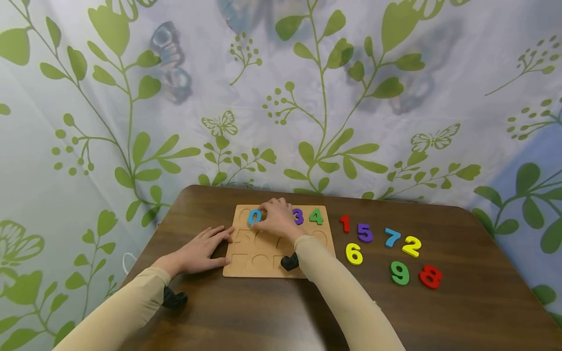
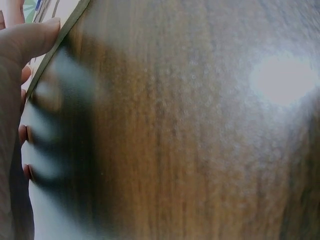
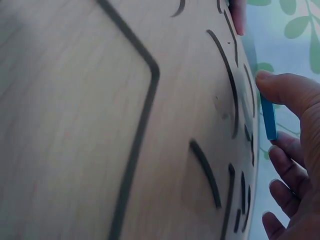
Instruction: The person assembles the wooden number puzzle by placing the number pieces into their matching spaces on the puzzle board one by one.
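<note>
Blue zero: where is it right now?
In the head view, the blue zero is at the upper left of the wooden board, pinched by the right hand, with the purple three to its right.

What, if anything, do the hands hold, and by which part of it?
The right hand pinches the blue, oval number 0 by opposite outer edges; the left hand holds nothing.

Head view: bright, even light, mostly sharp; soft shadow on table [image 1: 237,317]. L wrist: white glare upper R, blurry dark shadows at L, grainy. R wrist: dimmer, board [image 3: 75,125] soft, warped twd R edge.
</note>
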A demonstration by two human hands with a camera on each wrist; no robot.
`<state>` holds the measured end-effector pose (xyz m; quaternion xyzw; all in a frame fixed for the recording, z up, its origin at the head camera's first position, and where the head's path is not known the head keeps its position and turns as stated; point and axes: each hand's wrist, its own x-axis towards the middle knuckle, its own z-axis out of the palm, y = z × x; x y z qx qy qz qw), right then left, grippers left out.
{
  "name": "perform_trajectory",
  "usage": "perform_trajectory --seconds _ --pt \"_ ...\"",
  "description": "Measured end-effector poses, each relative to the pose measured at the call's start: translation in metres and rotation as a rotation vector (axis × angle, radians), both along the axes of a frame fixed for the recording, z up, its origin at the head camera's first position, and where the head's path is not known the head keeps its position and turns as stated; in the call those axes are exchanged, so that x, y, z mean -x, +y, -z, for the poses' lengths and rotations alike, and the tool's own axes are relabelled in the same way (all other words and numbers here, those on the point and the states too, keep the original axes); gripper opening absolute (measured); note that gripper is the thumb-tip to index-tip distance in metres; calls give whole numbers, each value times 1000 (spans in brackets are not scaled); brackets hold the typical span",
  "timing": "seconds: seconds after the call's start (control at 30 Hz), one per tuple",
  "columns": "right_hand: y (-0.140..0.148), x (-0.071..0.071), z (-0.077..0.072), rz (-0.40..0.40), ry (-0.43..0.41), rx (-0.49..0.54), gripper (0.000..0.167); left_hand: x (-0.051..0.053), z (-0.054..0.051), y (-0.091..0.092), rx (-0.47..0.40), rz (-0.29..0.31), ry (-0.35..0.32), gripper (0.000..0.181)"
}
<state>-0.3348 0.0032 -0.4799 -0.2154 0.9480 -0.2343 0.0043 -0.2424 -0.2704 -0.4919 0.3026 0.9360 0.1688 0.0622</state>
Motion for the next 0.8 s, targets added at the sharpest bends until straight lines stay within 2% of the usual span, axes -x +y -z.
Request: perform_trajectory --seconds 0.4,0.57,0.8 --pt "-20 5 10 34 -4 -8 58 -2 -1 0 -1 -5 8 55" --pt "-25 5 10 40 -12 14 57 -2 0 0 0 -11 12 56" --pt "-28 8 10 43 -2 -4 57 -2 0 1 3 -8 13 57"
